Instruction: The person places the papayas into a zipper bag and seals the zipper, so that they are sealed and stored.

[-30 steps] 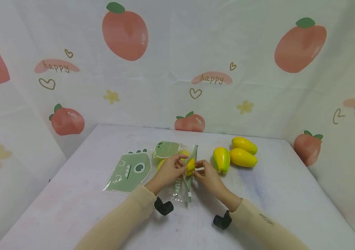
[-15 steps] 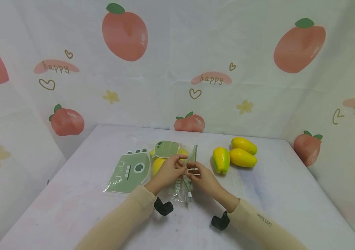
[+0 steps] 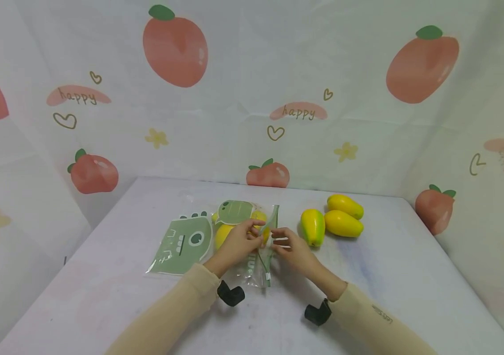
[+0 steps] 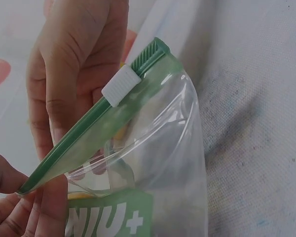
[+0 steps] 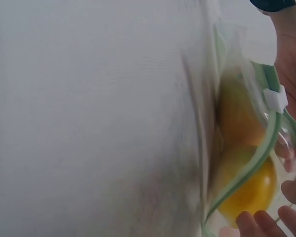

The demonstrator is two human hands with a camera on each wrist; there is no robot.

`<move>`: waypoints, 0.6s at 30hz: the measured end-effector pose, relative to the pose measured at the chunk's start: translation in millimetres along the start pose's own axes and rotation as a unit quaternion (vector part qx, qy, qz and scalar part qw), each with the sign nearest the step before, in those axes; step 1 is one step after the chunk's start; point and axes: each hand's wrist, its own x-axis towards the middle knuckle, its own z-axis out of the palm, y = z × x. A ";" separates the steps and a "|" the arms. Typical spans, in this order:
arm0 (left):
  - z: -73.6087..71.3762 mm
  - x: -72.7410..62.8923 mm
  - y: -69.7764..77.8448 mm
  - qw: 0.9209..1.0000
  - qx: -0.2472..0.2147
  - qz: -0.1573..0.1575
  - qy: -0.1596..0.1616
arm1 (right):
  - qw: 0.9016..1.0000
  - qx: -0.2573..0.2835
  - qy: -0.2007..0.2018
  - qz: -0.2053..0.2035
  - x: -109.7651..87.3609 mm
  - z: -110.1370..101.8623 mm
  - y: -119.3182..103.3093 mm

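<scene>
A clear zip bag (image 4: pixel 175 197) with a green zip strip (image 4: pixel 76 136) and white slider (image 4: pixel 121 85) lies mid-table, its mouth facing right. My left hand (image 3: pixel 236 246) pinches the strip at the mouth, thumb on one side and fingers on the other. Inside the bag sit several yellow fruits (image 5: pixel 251 192) shaped like papayas, partly hidden by the print and my left hand. My right hand (image 3: pixel 296 251) is just right of the mouth, fingers loosely bent with nothing between them. In the right wrist view its fingertips (image 5: pixel 264 223) overlap the lower fruit's edge.
To the right of the bag, three more yellow-green fruits (image 3: pixel 342 224) lie in a group on the white table (image 3: pixel 412 276). Left of it lies a flat bag (image 3: pixel 181 246) printed with a green one-eyed monster. A fruit-print cloth (image 3: pixel 216 133) hangs behind the table.
The yellow fruit at the bag mouth has moved left into the bag, pushed by my right hand. That hand has then drawn back to the right; my left hand has stayed on the strip.
</scene>
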 end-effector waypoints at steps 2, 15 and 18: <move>-0.1 -0.2 -0.4 1.000 0.000 0.003 0.000 | 1.000 0.004 0.004 -0.002 0.4 -2.2 0.8; -1.1 -0.2 0.9 1.000 0.000 -0.021 0.000 | 1.000 0.005 0.003 0.002 -3.1 -27.7 -2.7; -0.9 0.0 1.4 1.000 0.001 -0.026 0.000 | 1.000 0.003 0.004 0.002 -3.2 -36.5 -3.9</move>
